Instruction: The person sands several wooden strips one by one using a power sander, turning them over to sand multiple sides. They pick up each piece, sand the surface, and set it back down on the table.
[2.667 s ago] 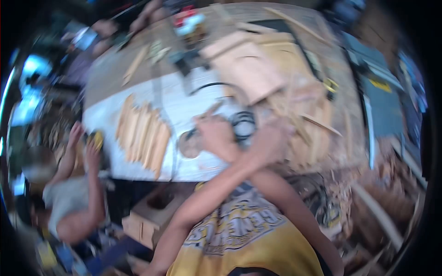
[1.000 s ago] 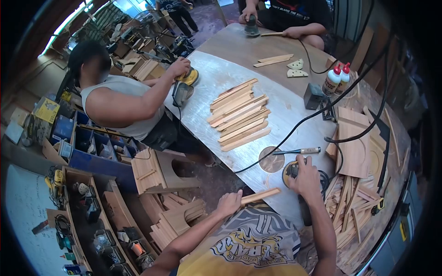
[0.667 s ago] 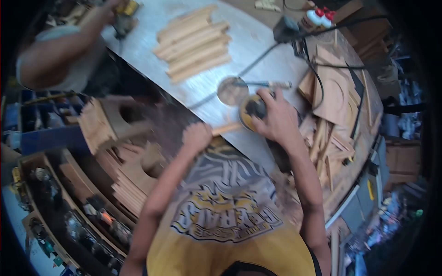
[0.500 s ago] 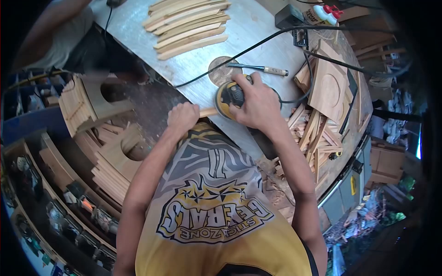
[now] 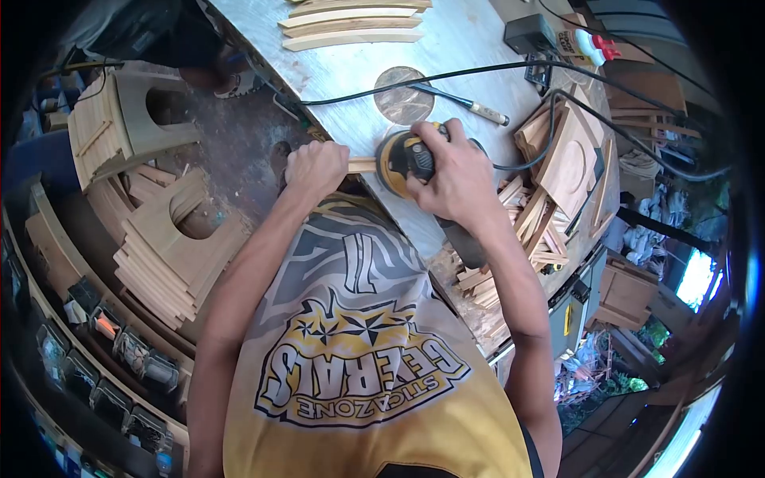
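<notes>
My left hand (image 5: 317, 169) is closed around the near end of a narrow wooden strip (image 5: 362, 165) at the edge of the metal-topped table (image 5: 339, 84). On the strip's other end sits a yellow-and-black palm sander (image 5: 396, 166), gripped from above by my right hand (image 5: 460, 177). The sander hides that far part of the strip. Just beyond it, a chisel (image 5: 488, 114) with a pale handle lies with its blade over a round brownish patch (image 5: 398, 99) in the tabletop.
Curved wooden strips (image 5: 355, 24) are stacked at the far side. A black cord (image 5: 446, 78) crosses the table. Wood offcuts (image 5: 538, 227) and a cut-out panel (image 5: 567, 171) lie at right. More cut-out panels (image 5: 187, 239) stand at left, and another person's foot (image 5: 239, 84) shows beyond.
The view has shifted, so the stacked strips sit higher in it and more floor shows at left. Both hands keep their grips on the strip and the sander.
</notes>
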`<state>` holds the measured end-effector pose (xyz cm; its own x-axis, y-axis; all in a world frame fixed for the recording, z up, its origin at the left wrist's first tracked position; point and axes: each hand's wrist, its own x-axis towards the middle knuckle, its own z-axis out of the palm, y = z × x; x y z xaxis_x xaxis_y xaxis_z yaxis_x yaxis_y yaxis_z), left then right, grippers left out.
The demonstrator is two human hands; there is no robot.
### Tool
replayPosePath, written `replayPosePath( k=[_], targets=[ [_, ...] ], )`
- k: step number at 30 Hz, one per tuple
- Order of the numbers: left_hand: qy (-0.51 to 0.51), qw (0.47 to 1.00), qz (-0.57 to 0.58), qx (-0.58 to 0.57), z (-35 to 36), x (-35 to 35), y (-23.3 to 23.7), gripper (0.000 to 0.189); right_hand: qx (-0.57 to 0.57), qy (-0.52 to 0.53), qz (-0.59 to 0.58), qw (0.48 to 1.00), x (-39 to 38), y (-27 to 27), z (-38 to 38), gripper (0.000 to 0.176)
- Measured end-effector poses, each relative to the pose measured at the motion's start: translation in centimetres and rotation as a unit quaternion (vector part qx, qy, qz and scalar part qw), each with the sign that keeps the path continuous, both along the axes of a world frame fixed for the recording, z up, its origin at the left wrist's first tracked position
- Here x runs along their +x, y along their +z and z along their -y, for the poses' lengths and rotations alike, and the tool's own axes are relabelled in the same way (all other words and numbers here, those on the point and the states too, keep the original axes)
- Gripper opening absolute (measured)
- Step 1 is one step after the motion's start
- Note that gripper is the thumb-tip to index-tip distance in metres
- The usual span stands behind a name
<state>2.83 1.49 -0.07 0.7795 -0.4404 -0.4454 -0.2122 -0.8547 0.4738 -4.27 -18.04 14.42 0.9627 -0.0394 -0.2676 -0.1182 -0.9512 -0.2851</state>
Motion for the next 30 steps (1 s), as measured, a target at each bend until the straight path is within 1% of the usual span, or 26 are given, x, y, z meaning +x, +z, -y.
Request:
replayPosePath(
  k=[2, 4, 6, 8, 10, 14, 16, 17, 21, 24, 26, 28, 30],
  targets=[
    [-0.003, 1.000, 0.008, -0.005, 0.1, 0.0, 0.2, 0.047, -0.002, -0.009, -0.004, 1.000, -0.3, 0.2, 0.2, 0.061],
    [0.002, 1.000, 0.004, -0.005, 0.1, -0.2, 0.2, 0.047, -0.030, -0.020, -0.026, 0.999, -0.8, 0.6, 0.2, 0.060],
    [0.002, 1.000, 0.001, -0.005, 0.3, -0.1, 0.2, 0.047, -0.028, -0.022, -0.028, 0.999, -1.1, 0.8, 0.3, 0.059],
    [0.008, 1.000, -0.016, 0.020, 0.5, 0.0, 0.2, 0.046, -0.024, -0.026, -0.031, 0.999, -1.6, 0.6, 0.5, 0.058],
    [0.009, 0.999, -0.018, 0.026, 0.6, 0.1, 0.2, 0.046, -0.021, 0.011, -0.008, 1.000, -2.0, 0.2, 0.7, 0.062],
    [0.019, 0.999, -0.021, 0.043, 1.1, -0.1, 0.4, 0.048, 0.004, 0.011, -0.018, 1.000, -1.8, 0.5, -0.4, 0.062],
    [0.012, 0.998, -0.030, 0.046, 1.3, 0.1, 0.7, 0.049, 0.013, 0.040, -0.009, 0.999, -1.4, 0.5, -0.9, 0.061],
    [0.016, 0.998, -0.028, 0.057, 1.4, 0.1, 0.7, 0.050, -0.006, 0.049, -0.006, 0.999, -1.2, 0.5, -1.2, 0.060],
    [0.018, 0.998, -0.022, 0.061, 1.3, -0.1, 0.6, 0.050, 0.012, 0.055, -0.011, 0.998, -1.0, 0.4, -0.1, 0.063],
    [0.010, 0.998, -0.008, 0.058, 1.2, -0.2, 0.6, 0.050, -0.015, 0.046, -0.015, 0.999, -1.1, 0.4, 1.7, 0.064],
    [0.007, 0.998, 0.002, 0.057, 1.2, -0.3, 0.3, 0.050, -0.011, 0.026, -0.029, 0.999, -1.0, 0.5, 2.4, 0.060],
    [-0.010, 0.999, -0.005, 0.051, 1.3, -0.1, 0.6, 0.049, -0.008, 0.026, -0.021, 0.999, -0.8, 0.4, 1.9, 0.060],
    [-0.014, 0.999, -0.007, 0.050, 1.2, -0.3, 0.6, 0.049, -0.007, 0.045, -0.004, 0.999, -0.9, 0.0, 0.7, 0.065]
  ],
)
